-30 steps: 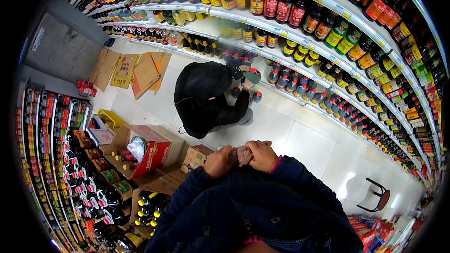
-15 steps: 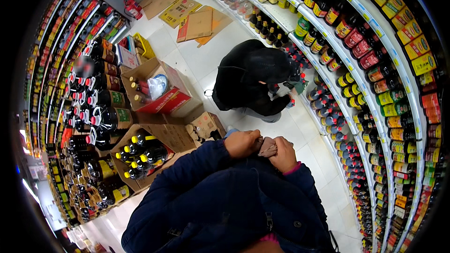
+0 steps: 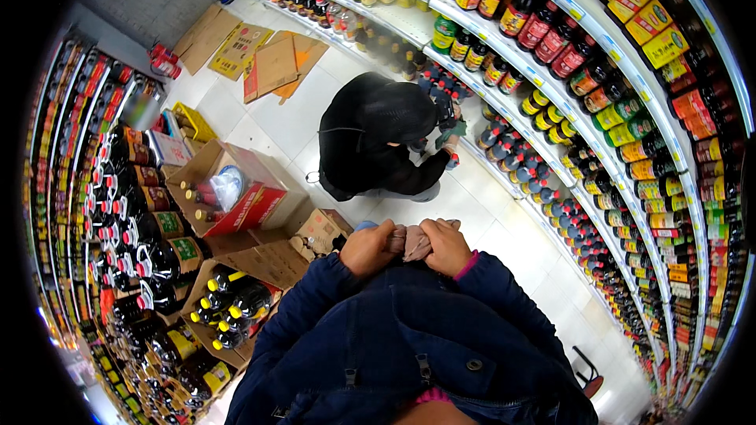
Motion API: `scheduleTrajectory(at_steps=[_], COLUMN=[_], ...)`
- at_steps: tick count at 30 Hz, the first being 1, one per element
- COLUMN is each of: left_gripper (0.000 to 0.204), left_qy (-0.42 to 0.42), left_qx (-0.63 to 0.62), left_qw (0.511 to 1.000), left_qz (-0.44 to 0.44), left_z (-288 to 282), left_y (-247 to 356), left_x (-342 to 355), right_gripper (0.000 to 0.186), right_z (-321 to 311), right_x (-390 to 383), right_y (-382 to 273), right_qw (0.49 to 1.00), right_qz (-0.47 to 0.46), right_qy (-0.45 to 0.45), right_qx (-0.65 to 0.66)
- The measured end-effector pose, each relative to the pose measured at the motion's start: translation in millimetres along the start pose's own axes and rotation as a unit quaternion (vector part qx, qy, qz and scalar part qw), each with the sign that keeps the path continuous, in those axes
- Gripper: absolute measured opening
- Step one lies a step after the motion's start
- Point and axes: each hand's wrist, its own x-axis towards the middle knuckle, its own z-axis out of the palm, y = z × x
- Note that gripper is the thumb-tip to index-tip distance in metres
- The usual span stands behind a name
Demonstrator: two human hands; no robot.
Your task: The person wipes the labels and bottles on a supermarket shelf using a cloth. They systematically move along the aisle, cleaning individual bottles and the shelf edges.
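In the head view, my left hand (image 3: 367,249) and my right hand (image 3: 446,249) are raised in front of my dark blue jacket, both closed on a crumpled brownish-pink cloth (image 3: 413,242). Beyond them a person in black (image 3: 366,130) crouches at the lowest shelf, with a green cloth (image 3: 450,133) by that person's hands and dark red-capped bottles (image 3: 504,149) beside it.
Shelves of sauce bottles (image 3: 551,35) curve along the right. At left stand an open carton (image 3: 260,205), a box of yellow-capped bottles (image 3: 248,299), stacked large jugs (image 3: 161,256) and a yellow crate (image 3: 193,122). Flattened cardboard (image 3: 272,67) lies farther back; a stool (image 3: 592,384) is at lower right.
My view swung round and then partly back, shifting shelves and floor in frame. My hands keep hold of the cloth, moving slightly. The person stays crouched at the shelf.
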Motion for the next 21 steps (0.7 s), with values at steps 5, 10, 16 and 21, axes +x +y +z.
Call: scheduleTrajectory(at_steps=[5,10,16,21], left_gripper=[0.023,0.031,0.037,0.039], left_qy=[-0.011,0.009,0.008,-0.035], left_qx=[0.012,-0.016,-0.034,-0.007], left_qw=[1.000,0.998,0.998,0.999], left_qz=[-0.010,0.055,0.048,0.025], left_z=[-2.8,-4.4,-2.9,-2.8], left_y=[2.0,-2.8,1.5,-1.2], left_x=[9.0,15.1,9.6,3.1], right_gripper=[0.038,0.059,0.064,0.064], right_z=[-7.7,-1.4,2.6,-1.7], right_x=[1.5,1.6,1.3,-0.6], right_y=[-5.6,-1.5,2.4,-6.3], right_qw=[0.999,0.999,0.998,0.995], right_qz=[0.015,0.010,-0.020,-0.004], right_qy=[0.015,0.046,0.057,0.010], right_qx=[-0.024,0.010,0.018,0.095])
